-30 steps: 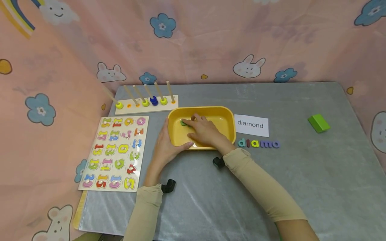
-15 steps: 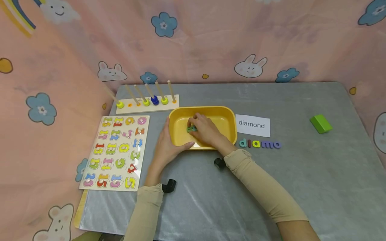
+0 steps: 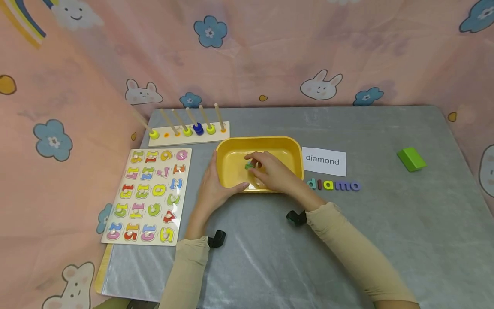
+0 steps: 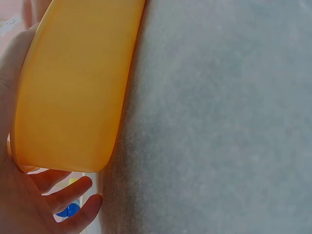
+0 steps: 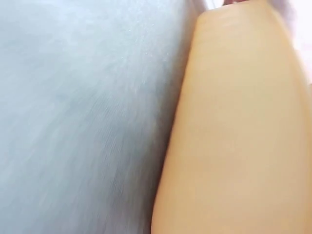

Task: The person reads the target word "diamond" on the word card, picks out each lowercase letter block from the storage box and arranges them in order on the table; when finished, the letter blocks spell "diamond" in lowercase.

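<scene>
My left hand (image 3: 212,186) grips the left end of a yellow plastic tray (image 3: 281,150), its thumb over the front rim and its fingers along the side. In the left wrist view the fingers reach round the corner of the tray (image 4: 73,97). Over the tray's inside, my right hand (image 3: 275,171) pinches a small green letter (image 3: 249,165) between thumb and fingers; which letter it is cannot be made out. To the tray's right lies a row of coloured letters (image 3: 328,185) reading "diamo", below a white card (image 3: 323,162) printed "diamond". The right wrist view shows mostly the tray's outer wall (image 5: 234,122).
A number puzzle board (image 3: 148,197) lies on the left of the grey table (image 3: 251,257). Behind it stands a wooden peg board (image 3: 189,136) with upright pegs and coloured rings. A green block (image 3: 411,159) sits far right. Pink curtain surrounds the table.
My right hand has taken hold of the green letter from the tray's left part and drawn back to the right with it. The left hand has stayed on the tray.
</scene>
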### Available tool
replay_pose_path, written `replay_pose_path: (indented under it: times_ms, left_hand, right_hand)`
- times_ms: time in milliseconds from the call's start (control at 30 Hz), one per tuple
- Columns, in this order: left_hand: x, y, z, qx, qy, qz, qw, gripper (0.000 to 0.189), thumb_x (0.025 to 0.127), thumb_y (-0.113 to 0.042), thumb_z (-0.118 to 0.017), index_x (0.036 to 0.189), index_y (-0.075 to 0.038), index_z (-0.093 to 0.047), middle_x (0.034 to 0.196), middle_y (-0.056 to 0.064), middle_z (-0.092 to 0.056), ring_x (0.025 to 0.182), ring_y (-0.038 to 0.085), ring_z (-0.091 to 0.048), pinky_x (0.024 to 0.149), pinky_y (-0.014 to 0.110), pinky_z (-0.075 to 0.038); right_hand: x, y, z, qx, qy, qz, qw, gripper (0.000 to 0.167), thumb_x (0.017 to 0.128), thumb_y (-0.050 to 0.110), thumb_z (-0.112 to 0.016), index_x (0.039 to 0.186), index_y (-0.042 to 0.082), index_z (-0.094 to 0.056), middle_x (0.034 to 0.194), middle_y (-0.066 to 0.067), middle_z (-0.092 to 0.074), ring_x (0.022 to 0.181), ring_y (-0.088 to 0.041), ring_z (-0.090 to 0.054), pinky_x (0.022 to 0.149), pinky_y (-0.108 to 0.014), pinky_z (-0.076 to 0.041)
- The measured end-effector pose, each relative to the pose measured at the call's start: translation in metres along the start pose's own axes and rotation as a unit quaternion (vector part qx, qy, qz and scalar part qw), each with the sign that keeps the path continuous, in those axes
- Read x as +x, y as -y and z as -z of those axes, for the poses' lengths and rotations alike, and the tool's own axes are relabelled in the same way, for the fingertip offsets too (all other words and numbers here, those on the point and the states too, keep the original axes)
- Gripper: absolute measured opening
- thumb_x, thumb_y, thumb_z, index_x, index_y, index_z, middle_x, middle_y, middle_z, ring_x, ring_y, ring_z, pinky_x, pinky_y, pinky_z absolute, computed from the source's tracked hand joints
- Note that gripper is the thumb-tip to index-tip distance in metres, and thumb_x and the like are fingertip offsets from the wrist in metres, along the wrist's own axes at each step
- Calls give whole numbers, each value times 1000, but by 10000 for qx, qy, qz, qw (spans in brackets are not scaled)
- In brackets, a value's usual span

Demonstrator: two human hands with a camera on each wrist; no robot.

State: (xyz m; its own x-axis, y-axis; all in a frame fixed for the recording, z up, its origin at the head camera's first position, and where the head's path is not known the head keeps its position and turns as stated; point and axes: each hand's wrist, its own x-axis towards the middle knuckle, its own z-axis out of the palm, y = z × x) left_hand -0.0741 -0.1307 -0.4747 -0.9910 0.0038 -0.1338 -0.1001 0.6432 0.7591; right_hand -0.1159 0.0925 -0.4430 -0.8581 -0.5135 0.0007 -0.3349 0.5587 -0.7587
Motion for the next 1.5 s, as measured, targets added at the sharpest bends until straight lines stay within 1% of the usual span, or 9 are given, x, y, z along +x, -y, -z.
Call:
replay_pose_path:
  times_ms: [100, 267, 567, 800, 1033, 1100, 1200, 1367, 1500]
  left_hand:
    - [0, 0, -1, -26, -11, -6, 10000, 141, 71, -64, -91, 173, -20, -4, 176, 11, -25, 157, 35, -33, 127, 59, -30]
    - [-2, -1, 0, -103, 33, 11, 9999, 141, 71, -63, -91, 173, -22, -3, 177, 10, -23, 158, 35, -32, 128, 59, -29]
    - [-2, 0, -1, -160, -29, 23, 9999, 141, 70, -62, -92, 173, -22, -5, 176, 10, -24, 157, 35, -33, 128, 59, -28]
    - [-2, 1, -2, -184, 11, -21, 9998, 141, 70, -63, -92, 173, -23, -4, 177, 10, -23, 157, 35, -33, 128, 59, -28]
    - [-1, 1, -1, -198, -2, -41, 9998, 140, 71, -60, -92, 173, -22, -4, 176, 10, -25, 155, 35, -35, 128, 59, -28]
    - [-1, 1, -1, -204, -3, -49, 9998, 140, 71, -60, -92, 173, -22, -4, 176, 10, -25, 154, 35, -36, 127, 60, -29]
    - [-1, 1, -1, -201, -7, -31, 9998, 140, 71, -61, -92, 173, -23, -3, 175, 10, -26, 152, 36, -37, 127, 60, -30]
    - [-1, 1, 0, -212, 8, 18, 9998, 139, 72, -62, -92, 173, -27, -2, 176, 9, -26, 152, 35, -37, 127, 60, -30]
    - [-2, 1, 0, -244, 5, 4, 9997, 139, 71, -61, -92, 173, -25, -3, 175, 9, -26, 152, 35, -37, 127, 60, -30]
  right_hand:
    - [-19, -2, 11, 288, -413, 234, 9985, 26, 108, 12, -61, 129, 2, -71, 106, -11, -72, 91, -23, -59, 81, -35, -50]
    - [-55, -10, 29, 687, -1203, 278, 9900, 15, 102, 8, -70, 116, 4, -74, 96, -8, -76, 80, -16, -60, 72, -24, -50]
    - [-108, -37, 54, 1477, -2128, 271, 9655, 21, 95, -11, -71, 114, -5, -72, 106, -13, -71, 90, -4, -71, 82, -13, -58]
    - [-145, -65, 81, 907, -2848, -592, 9525, 19, 96, -5, -73, 115, -7, -71, 104, 21, -68, 93, 4, -65, 81, -7, -50]
    - [-171, -99, 103, 872, -3665, -1438, 9151, 21, 89, -9, -77, 110, -13, -73, 90, 31, -70, 82, 13, -66, 72, -4, -48]
    - [-177, -106, 107, 1000, -3732, -1616, 9081, 21, 88, -11, -77, 109, -14, -73, 86, 31, -71, 79, 13, -67, 71, -3, -50]
    - [-186, -112, 111, 822, -3653, -1924, 9071, 21, 89, -6, -79, 109, -13, -75, 82, 35, -68, 75, 16, -65, 69, -3, -48]
    - [-196, -119, 114, 167, -3178, -2662, 9099, 31, 95, 13, -80, 116, -10, -74, 74, 46, -58, 68, 20, -57, 60, -6, -45]
    - [-198, -124, 113, 32, -2891, -3049, 9074, 35, 97, 20, -79, 118, -7, -76, 71, 49, -54, 67, 20, -55, 59, -9, -44]
